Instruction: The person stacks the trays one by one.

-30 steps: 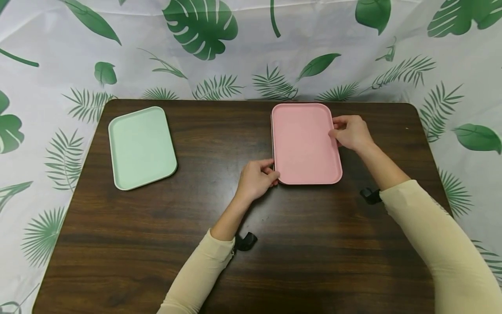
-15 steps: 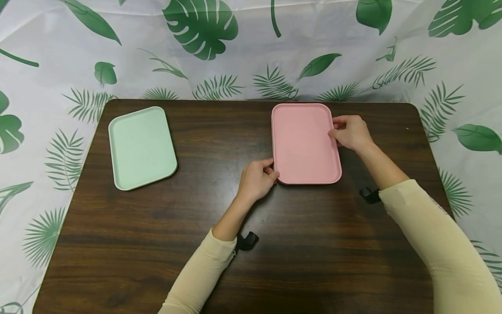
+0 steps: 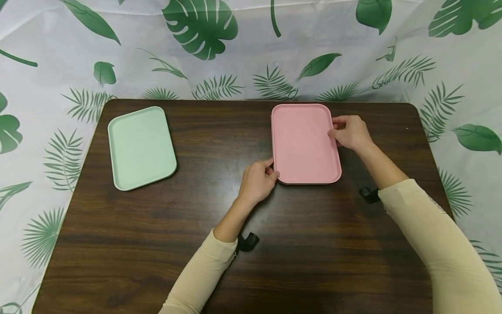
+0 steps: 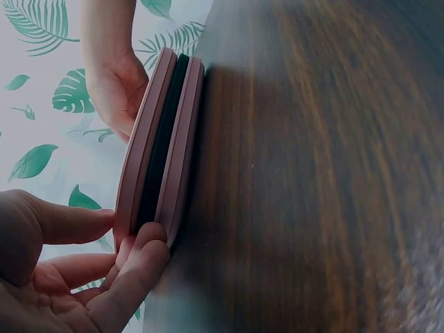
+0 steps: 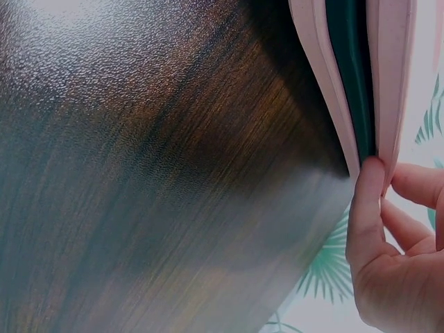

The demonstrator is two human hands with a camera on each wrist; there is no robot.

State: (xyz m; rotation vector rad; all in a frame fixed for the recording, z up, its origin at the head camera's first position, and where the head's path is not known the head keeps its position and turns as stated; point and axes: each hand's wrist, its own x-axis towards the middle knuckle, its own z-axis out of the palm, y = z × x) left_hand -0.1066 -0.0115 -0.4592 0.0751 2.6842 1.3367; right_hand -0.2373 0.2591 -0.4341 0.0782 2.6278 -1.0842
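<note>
L hand [image 3: 256, 181] grips the tray stack [image 3: 306, 144] at its near-L corner, thumb at top rim, fingers against the side. R hand [image 3: 352, 133] pinches same stack on its R long side, above the middle; thumb & fingers bent at the edge. Stack sits by the tabletop's back edge, R of ctr, long sides running front to back.

Wrist views show 3 layers: upper pink tray [image 5: 390, 76], dk green tray [image 4: 164, 139] in the mid., lower pink tray [image 4: 183, 139] nearest the table. Pink ones matte, rounded corners, low raised rim; upper one's flat floor is bare pink. Edges line up closely. Can't tell if lower tray fully touches the surface.

Tabletop [image 3: 137, 226]: dk brown woodgrain, streaky, rounded back corners, pale glare nr ctr; texture looks slightly pebbled in R wrist view. Mint tray [image 3: 143, 148] nr back-L corner, turned a bit, well apart from stack, same rounded-rect. shape.

Arms: cream sleeves [image 3: 439, 244], blk wrist mounts [image 3: 248, 242]. Behind & both sides of table: white cloth [image 3: 137, 35] w/ green leaf print (monstera, fern, palm types), some creases along the top.
</note>
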